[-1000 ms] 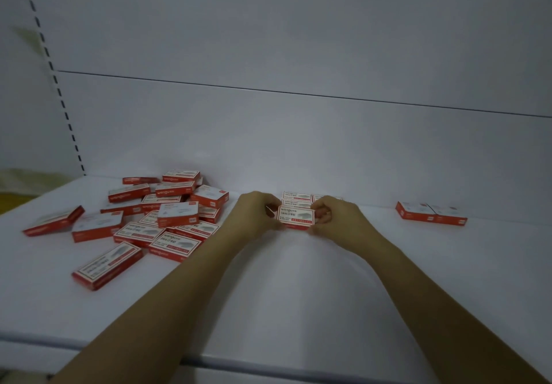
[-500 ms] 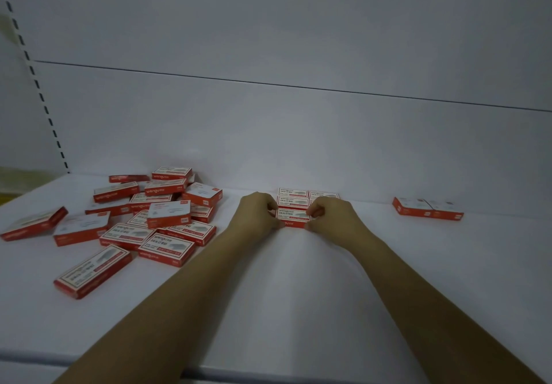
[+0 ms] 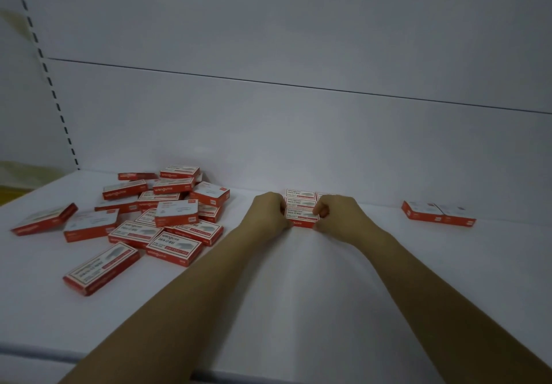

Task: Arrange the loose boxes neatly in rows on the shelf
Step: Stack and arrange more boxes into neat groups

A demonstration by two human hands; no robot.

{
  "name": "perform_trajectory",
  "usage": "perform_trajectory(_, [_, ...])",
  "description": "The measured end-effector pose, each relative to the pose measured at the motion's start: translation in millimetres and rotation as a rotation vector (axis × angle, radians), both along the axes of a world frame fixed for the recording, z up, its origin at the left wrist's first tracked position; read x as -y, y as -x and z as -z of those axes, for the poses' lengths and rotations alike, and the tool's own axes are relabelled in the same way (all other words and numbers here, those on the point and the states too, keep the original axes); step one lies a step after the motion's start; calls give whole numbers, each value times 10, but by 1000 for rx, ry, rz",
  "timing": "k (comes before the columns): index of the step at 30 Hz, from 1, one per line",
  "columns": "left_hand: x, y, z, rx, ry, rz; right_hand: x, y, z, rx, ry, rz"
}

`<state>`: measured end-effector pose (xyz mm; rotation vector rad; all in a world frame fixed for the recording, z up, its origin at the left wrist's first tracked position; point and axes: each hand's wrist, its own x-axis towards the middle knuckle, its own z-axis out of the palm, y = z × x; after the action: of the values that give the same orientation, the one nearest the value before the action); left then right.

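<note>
A small red and white box point(image 3: 300, 218) lies flat on the white shelf point(image 3: 298, 294), at the front of a short row of like boxes point(image 3: 300, 195) by the back wall. My left hand point(image 3: 265, 213) pinches its left end with curled fingers. My right hand point(image 3: 340, 215) pinches its right end. A loose heap of the same boxes point(image 3: 167, 213) lies to the left. Two boxes point(image 3: 437, 213) sit side by side at the right.
The shelf's back panel point(image 3: 298, 129) rises just behind the boxes. A perforated upright point(image 3: 44, 70) stands at the far left. The shelf's front edge point(image 3: 35, 353) runs along the bottom. Single boxes point(image 3: 43, 219) lie apart at the heap's left side.
Both hands carried the box away from me and set it down on the shelf against the row. The camera view shifted slightly.
</note>
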<state>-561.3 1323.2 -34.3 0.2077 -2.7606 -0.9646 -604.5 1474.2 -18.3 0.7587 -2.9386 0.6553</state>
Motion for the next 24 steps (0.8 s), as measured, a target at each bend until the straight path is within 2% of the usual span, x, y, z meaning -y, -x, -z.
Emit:
perform_trajectory(8, [55, -125, -219, 56, 253, -34, 75, 1, -285, -8, -345, -45])
perform_trajectory(17, [840, -692, -653, 58, 409, -208, 655, -142, -515, -69, -267, -246])
perform_trajectory(24, [1429, -1320, -635, 111, 430, -398, 1358, -406, -499, -116, -175, -461])
